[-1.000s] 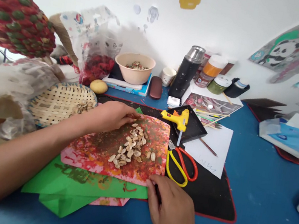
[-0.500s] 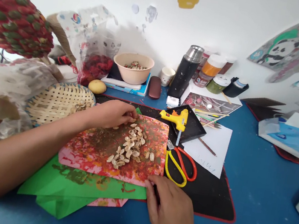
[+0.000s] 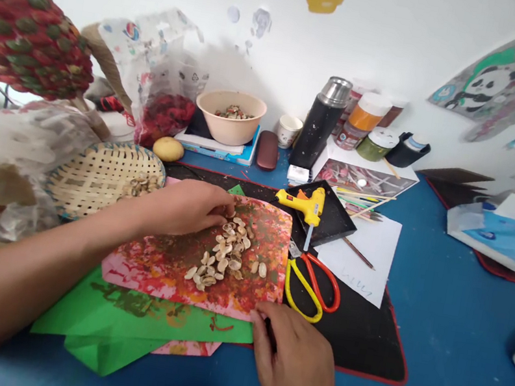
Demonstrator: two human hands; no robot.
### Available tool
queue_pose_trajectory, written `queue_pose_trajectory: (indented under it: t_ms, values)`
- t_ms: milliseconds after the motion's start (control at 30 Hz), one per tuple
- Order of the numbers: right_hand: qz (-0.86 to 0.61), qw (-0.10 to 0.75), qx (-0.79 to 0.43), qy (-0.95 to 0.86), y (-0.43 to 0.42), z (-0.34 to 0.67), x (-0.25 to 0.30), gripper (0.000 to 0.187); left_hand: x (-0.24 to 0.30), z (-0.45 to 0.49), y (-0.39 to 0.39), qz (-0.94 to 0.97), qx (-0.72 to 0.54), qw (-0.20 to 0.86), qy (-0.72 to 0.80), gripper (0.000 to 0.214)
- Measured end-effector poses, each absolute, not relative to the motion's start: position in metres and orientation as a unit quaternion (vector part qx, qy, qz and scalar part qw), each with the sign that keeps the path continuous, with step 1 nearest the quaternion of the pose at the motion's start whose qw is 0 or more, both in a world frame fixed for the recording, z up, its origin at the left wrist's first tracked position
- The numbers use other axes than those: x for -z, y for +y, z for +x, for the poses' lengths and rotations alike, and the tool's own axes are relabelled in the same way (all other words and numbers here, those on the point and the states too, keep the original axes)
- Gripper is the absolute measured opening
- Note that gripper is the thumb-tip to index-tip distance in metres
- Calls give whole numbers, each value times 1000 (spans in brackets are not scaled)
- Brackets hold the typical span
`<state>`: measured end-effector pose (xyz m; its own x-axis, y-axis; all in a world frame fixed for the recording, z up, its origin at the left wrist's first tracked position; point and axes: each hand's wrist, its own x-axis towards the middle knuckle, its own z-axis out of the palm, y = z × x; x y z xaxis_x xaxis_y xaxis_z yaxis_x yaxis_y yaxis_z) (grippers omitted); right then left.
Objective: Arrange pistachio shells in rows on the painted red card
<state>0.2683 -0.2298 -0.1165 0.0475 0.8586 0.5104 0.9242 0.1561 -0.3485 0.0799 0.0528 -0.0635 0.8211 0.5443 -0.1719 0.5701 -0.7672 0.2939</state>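
Split peanut shells [image 3: 227, 248] lie in a loose pile on a pink sheet of paper [image 3: 145, 273] smeared with red, orange and brown paint. At the pile's far left end is my left hand [image 3: 193, 210], palm down, its fingers curled together; whatever they hold is hidden. My right hand [image 3: 296, 361] pinches the sheet's near right corner between thumb and forefinger. Beneath that sheet is green paper [image 3: 118, 318] with brown paint marks. A woven basket [image 3: 87, 174] holding more shells stands left of my left hand, partly behind my forearm.
Right of the paper are scissors [image 3: 313, 288] with red and yellow handles and a yellow glue gun [image 3: 307, 205] on a black tray [image 3: 340, 217]. A beige bowl [image 3: 228, 123], a black flask [image 3: 319, 124] and paint jars [image 3: 366, 116] line the back. Plastic bags [image 3: 10, 138] crowd the left.
My left hand has shifted slightly down, its fingers curling lower beside the shells. My right hand stays on the paper's corner.
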Motion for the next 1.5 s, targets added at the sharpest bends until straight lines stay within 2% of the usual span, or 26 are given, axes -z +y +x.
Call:
queue_pose_trajectory:
  t_ms: [200, 367, 433, 767, 867, 1100, 1500]
  values:
    - [-646, 324, 47, -690, -229, 268, 115, 51, 70, 86, 54, 929, 36, 162, 332, 26]
    - [-645, 323, 48, -691, -229, 269, 115, 51, 60, 71, 57, 907, 28, 303, 293, 32]
    - [-646, 323, 47, -690, -228, 269, 116, 50, 59, 67, 58, 900, 45, 327, 286, 33]
    - [-643, 328, 46, -690, -229, 269, 116, 49, 65, 71, 51, 890, 77, 177, 414, 26]
    - [-644, 328, 45, -689, -229, 268, 116, 50, 63, 69, 49, 888, 57, 177, 420, 23]
    - [-646, 325, 37, -689, -229, 269, 119, 49, 68, 68, 44, 913, 7, 204, 354, 36]
    - [-634, 359, -66, -682, -235, 273, 114, 38, 73, 79, 42, 915, -33, 195, 352, 19]
